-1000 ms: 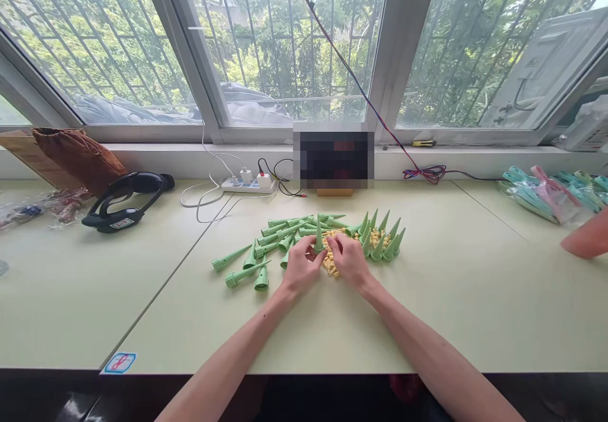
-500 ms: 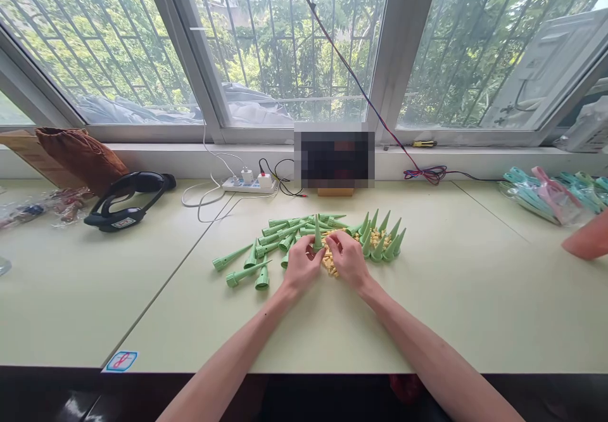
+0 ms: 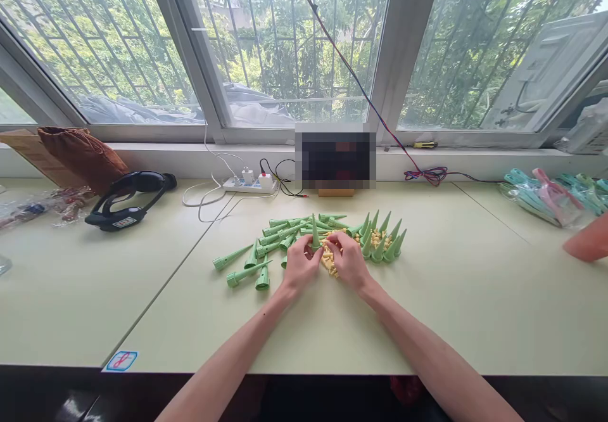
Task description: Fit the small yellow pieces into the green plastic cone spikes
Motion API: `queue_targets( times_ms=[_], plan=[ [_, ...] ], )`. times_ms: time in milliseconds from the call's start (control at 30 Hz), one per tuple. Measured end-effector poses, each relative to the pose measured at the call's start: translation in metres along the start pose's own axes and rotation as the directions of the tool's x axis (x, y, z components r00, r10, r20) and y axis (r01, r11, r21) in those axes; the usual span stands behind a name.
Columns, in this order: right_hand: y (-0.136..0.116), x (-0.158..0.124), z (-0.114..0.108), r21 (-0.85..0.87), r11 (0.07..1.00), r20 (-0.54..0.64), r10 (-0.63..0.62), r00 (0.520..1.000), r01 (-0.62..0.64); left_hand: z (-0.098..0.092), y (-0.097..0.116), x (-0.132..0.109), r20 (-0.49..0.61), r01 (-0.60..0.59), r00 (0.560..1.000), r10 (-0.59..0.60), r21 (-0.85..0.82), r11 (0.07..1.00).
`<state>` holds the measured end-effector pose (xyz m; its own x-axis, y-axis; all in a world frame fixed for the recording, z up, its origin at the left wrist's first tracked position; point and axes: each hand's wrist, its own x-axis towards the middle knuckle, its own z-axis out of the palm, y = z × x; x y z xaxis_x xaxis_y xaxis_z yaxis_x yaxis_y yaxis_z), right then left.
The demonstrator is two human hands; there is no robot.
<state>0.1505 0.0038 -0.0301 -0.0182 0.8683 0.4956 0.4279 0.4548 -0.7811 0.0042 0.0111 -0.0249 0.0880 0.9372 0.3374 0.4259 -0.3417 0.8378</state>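
Observation:
My left hand (image 3: 303, 262) is closed around the base of a green plastic watering spike (image 3: 315, 232), which stands point up between thumb and fingers. My right hand (image 3: 349, 258) is beside it, thumb and fingers pinched close to the spike's base; what is in the pinch is too small to make out. Small yellow pegs (image 3: 329, 266) lie heaped on the table between and behind the hands. More green spikes (image 3: 268, 249) lie loosely piled on the left. On the right, several upright spikes (image 3: 390, 252) surround more yellow pegs (image 3: 377, 239).
A pale green table (image 3: 190, 327) carries a black headset (image 3: 118, 219), a brown pouch (image 3: 83, 156) and a white power strip (image 3: 249, 184). A blurred dark screen (image 3: 335, 159) stands behind the spikes. Bagged teal and pink items (image 3: 546, 194) lie at the right.
My left hand and its spike have shifted very slightly left. The right hand stays almost in place, still pinched close by the spike's base.

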Motion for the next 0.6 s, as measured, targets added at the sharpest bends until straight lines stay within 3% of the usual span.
queue_targets(
  times_ms=[600],
  plan=[
    [0.0006, -0.0001, -0.0030, -0.046, 0.999, 0.023, 0.003, 1.000, -0.002, 0.0003, -0.0005, -0.0012, 0.002, -0.022, 1.000, 0.022, 0.005, 1.000]
  ],
)
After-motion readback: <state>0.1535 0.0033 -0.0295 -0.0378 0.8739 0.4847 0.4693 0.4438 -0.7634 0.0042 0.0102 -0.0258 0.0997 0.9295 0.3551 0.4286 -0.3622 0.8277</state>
